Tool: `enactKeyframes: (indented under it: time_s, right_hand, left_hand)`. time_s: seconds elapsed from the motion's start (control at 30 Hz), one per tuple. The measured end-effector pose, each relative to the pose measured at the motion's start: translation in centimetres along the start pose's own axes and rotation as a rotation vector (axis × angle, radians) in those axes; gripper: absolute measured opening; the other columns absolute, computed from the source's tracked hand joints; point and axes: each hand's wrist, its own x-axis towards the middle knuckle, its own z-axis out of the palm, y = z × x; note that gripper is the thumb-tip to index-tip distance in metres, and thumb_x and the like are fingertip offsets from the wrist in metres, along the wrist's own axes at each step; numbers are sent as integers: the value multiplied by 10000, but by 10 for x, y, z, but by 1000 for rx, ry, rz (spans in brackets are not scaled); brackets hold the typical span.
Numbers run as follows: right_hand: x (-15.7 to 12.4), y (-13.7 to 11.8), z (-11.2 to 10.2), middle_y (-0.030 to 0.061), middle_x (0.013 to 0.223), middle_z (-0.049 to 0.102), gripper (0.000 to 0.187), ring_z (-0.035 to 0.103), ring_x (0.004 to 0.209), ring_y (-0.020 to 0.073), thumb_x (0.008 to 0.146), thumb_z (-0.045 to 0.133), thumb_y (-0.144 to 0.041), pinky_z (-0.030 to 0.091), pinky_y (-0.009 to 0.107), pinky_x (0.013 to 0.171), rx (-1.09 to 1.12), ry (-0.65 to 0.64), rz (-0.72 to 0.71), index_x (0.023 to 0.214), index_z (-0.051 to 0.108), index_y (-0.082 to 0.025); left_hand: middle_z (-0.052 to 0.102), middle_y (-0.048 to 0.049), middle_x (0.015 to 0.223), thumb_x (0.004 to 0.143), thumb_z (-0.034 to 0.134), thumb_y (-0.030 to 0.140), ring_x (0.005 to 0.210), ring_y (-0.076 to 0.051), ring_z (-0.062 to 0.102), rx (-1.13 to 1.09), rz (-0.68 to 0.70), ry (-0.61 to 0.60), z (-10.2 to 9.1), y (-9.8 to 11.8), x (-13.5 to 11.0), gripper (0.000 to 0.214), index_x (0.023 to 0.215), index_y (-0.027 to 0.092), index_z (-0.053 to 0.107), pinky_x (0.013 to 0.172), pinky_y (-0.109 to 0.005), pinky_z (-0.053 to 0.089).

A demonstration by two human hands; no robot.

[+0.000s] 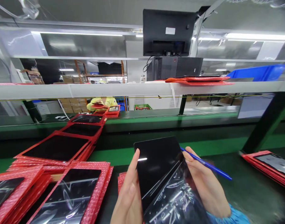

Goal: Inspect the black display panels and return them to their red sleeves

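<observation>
A black glass screen panel [159, 168] is held up between my two hands, tilted towards me. Clear film, wrinkled and bubbled, covers its lower part. My left hand [129, 193] grips the panel's left edge, thumb along the side. At the opposite edge, my right hand [204, 180] has its fingers closed around a blue pen-like stick [209, 166] and also supports the panel. The stick points out to the right. Below the panel, the lower fingers of both hands are hidden. A bit of red bubble wrap [121, 180] shows behind my left hand.
Stacks of screens on red bubble-wrap sheets [106, 177] fill the left side. Another red-wrapped stack [268, 168] lies at the right, beside a dark post [265, 124]. Overhead, a shelf [109, 91] carries a monitor [169, 32] and a blue bin [259, 73]. Across the bench sits a person in yellow [112, 102].
</observation>
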Motion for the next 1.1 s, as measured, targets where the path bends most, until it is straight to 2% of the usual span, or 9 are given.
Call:
enactKeyframes:
  time_s: [0.1, 0.2, 0.3, 0.4, 0.5, 0.63, 0.8, 0.9, 1.1]
  right_hand:
    - [3, 1, -2, -31, 775, 737, 607, 692, 757, 141, 371, 826, -103, 601, 144, 610, 22, -56, 24, 945, 676, -231]
    - [10, 5, -3, -43, 711, 692, 476, 684, 726, 142, 429, 807, -95, 607, 176, 645, 45, -175, 1, 856, 648, -232]
    - [18, 9, -4, -58, 624, 598, 335, 676, 768, 172, 504, 772, -127, 604, 267, 804, 56, -263, -24, 763, 597, -248]
    - [25, 12, -4, -61, 617, 539, 285, 665, 818, 195, 533, 732, -111, 531, 373, 988, 55, -303, -22, 721, 568, -248]
    - [31, 16, -4, -68, 608, 504, 291, 660, 822, 186, 493, 716, -73, 483, 369, 1057, 48, -319, 10, 682, 563, -233]
    - [40, 20, -4, -77, 595, 486, 272, 667, 756, 154, 499, 713, -63, 522, 317, 1003, 35, -323, 60, 651, 553, -222]
    - [41, 22, -2, -64, 598, 524, 268, 685, 745, 157, 493, 691, -26, 603, 253, 788, 39, -310, 100, 598, 533, -214]
    - [37, 20, 0, -63, 601, 548, 259, 690, 731, 159, 491, 680, -23, 611, 242, 697, 41, -293, 113, 593, 533, -210]
    - [30, 21, 1, -29, 736, 666, 336, 702, 845, 178, 520, 732, -44, 590, 253, 809, 3, -214, 60, 788, 604, -201]
  left_hand:
    - [535, 73, 1400, 818, 596, 372, 1443, -126, 173, -28, -33, 52, -1, 2, 1, 353, 1156, 323, 681, 1169, -260, 35]
    - [541, 67, 1399, 847, 555, 348, 1439, -116, 181, -51, -57, 67, -2, 4, 1, 335, 1151, 301, 689, 1166, -235, 68]
    - [527, 30, 1417, 859, 529, 338, 1443, -171, 190, -89, -92, 25, -4, 5, 1, 383, 1212, 260, 655, 1181, -298, 114]
    - [479, 9, 1459, 884, 477, 338, 1449, -198, 163, -74, -104, -7, -7, 4, 2, 453, 1315, 233, 570, 1185, -337, 125]
    - [424, 1, 1497, 891, 449, 342, 1457, -204, 107, -8, -77, 17, -8, 2, 4, 506, 1376, 206, 498, 1190, -344, 91]
    - [434, 2, 1489, 897, 418, 329, 1453, -184, 137, -20, -64, 78, -6, 1, 6, 484, 1350, 196, 527, 1189, -336, 108]
    - [520, 32, 1419, 872, 498, 308, 1434, -151, 215, -127, -103, 131, -1, 3, 9, 384, 1226, 256, 637, 1188, -320, 107]
    - [523, 37, 1414, 874, 507, 298, 1429, -134, 225, -156, -103, 141, 1, 5, 11, 357, 1196, 258, 656, 1189, -316, 80]
    - [493, 43, 1439, 878, 500, 304, 1440, -149, 189, -97, -104, 115, -2, 4, 11, 392, 1247, 245, 618, 1192, -318, 81]
